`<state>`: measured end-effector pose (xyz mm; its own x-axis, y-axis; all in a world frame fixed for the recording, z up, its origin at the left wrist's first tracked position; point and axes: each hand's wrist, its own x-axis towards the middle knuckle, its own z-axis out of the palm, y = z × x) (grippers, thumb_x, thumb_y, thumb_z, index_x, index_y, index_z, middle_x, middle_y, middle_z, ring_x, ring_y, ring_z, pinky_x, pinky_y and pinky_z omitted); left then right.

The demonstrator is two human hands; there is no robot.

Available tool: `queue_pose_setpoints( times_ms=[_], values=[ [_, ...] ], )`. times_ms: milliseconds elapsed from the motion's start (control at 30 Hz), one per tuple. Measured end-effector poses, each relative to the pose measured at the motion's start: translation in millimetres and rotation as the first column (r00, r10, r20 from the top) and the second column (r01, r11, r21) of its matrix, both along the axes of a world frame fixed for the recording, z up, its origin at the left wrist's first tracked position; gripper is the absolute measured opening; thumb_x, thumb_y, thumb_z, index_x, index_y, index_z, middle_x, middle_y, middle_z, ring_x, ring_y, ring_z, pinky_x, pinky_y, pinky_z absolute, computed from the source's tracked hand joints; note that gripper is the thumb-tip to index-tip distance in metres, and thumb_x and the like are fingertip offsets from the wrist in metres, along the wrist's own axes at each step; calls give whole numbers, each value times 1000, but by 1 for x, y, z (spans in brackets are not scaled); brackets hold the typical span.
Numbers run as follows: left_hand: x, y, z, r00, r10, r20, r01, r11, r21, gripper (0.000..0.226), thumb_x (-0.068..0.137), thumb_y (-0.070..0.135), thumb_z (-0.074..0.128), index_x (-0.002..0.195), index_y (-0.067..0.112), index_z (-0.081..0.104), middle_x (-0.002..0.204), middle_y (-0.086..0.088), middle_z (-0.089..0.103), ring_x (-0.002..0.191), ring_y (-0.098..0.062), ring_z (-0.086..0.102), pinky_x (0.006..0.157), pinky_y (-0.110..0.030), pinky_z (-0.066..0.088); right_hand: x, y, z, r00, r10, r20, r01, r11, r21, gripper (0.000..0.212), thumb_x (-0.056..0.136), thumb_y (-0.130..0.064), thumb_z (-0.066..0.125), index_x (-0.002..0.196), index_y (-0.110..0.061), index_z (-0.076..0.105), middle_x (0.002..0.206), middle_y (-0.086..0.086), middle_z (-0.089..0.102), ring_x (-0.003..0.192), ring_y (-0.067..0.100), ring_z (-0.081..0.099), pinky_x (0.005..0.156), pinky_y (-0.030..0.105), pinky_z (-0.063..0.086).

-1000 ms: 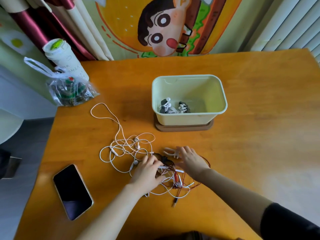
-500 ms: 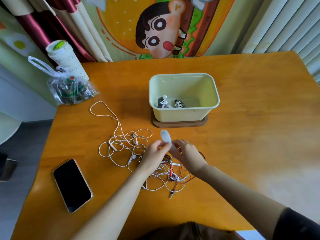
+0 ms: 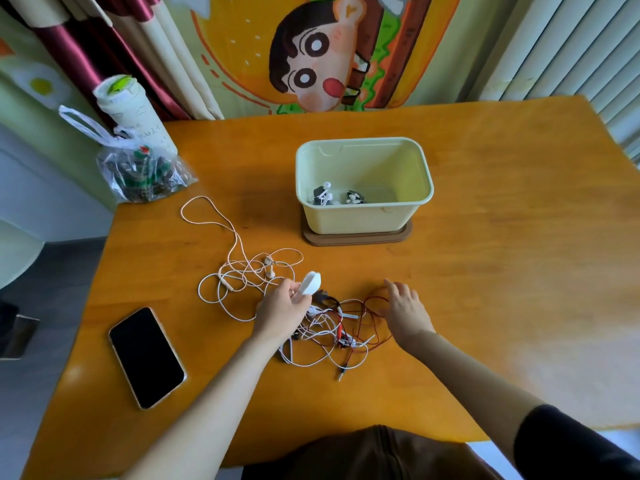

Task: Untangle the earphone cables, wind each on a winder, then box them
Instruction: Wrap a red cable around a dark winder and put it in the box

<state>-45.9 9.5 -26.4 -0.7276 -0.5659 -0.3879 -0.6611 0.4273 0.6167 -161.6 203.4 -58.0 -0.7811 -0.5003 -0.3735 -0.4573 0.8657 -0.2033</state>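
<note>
Now L hand (image 3: pixel 280 311) pinches white winder (image 3: pixel 310 284) — R hand (image 3: pixel 405 306) touches red cable (image 3: pixel 370 300).

There is one table (image 3: pixel 502 289). On it are one pale box (image 3: pixel 363 216), one brown base (image 3: pixel 356 238), one phone (image 3: pixel 145 356), one plastic bag (image 3: pixel 145 174) and one cup (image 3: pixel 133 112). Two wound earphone sets (image 3: pixel 323 197) are in the box. There is one white winder (image 3: pixel 310 284), one loose white cable (image 3: pixel 239 271) and one tangle (image 3: pixel 332 329) of perhaps three cables. Two hands show: the left hand (image 3: pixel 280 311) and the right hand (image 3: pixel 405 310).
</note>
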Motion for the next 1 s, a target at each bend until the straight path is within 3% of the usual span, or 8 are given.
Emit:
queue_pose_setpoints(
  times_ms=[167, 267, 400, 467, 533, 633, 900, 1000],
  values=[
    [-4, 0, -8, 973, -139, 185, 179, 960, -217, 22, 93, 38, 54, 105, 20, 54, 98, 2, 66, 79, -16, 58, 69, -27, 42, -5, 5, -4, 997, -75, 32, 73, 996, 60, 23, 97, -13, 45, 120, -10, 44, 118, 11, 52, 106, 30, 54, 75, 35, 44],
    [-11, 3, -1, 931, -192, 310, 283, 918, -279, 32, 95, 36, 51, 122, 18, 51, 122, -3, 58, 112, -24, 50, 90, -36, 39, -7, 3, 7, 989, -103, 106, 106, 994, -17, 21, 97, -22, 49, 111, -8, 57, 107, 13, 62, 96, 32, 59, 72, 35, 46],
    [-28, 22, 22, 950, -311, 20, 311, 945, -98, 54, 93, 31, 57, 141, 19, 38, 141, 0, 43, 130, -19, 38, 104, -32, 33, -8, -7, 49, 977, -27, 213, 108, 920, -377, 13, 93, -18, 57, 91, -9, 66, 82, 7, 70, 70, 15, 62, 67, 25, 47],
    [-39, 39, 37, 936, -315, -157, 340, 926, 166, 48, 93, 27, 59, 138, 21, 44, 131, 5, 49, 124, -12, 43, 98, -25, 35, -9, -16, 79, 974, 52, 221, 75, 846, -527, 15, 93, -12, 55, 81, -12, 63, 67, 2, 66, 56, 2, 58, 62, 18, 45],
    [-47, 52, 47, 923, -258, -285, 343, 887, 309, 12, 97, 25, 53, 105, 26, 61, 104, 7, 64, 104, -11, 58, 90, -28, 43, -10, -25, 103, 983, 67, 169, 48, 800, -598, 19, 94, -11, 52, 78, -12, 61, 58, 0, 60, 49, 1, 55, 55, 11, 42],
    [-50, 55, 50, 927, -144, -346, 290, 860, 420, 28, 102, 21, 41, 81, 21, 59, 73, 3, 65, 78, -17, 63, 85, -37, 50, -23, -29, 127, 998, 4, 71, 43, 761, -647, 20, 96, -13, 49, 83, -8, 63, 56, -6, 55, 47, -3, 53, 52, 9, 37],
    [-40, 49, 36, 930, -345, -128, 366, 904, 219, 29, 103, 24, 31, 86, 20, 54, 97, -4, 63, 87, -20, 56, 76, -30, 44, -49, -10, 159, 984, -172, 51, 158, 697, -699, 19, 97, -21, 50, 89, -10, 64, 69, 4, 64, 43, 11, 58, 45, 23, 51],
    [-45, 65, 35, 908, -412, -71, 417, 881, 224, 24, 103, 26, 29, 87, 21, 47, 104, -11, 66, 59, -11, 45, 55, -21, 37, -49, -6, 161, 978, -203, 41, 171, 677, -716, 21, 96, -21, 51, 89, -8, 64, 67, 3, 63, 41, 8, 58, 41, 19, 48]
  ],
)
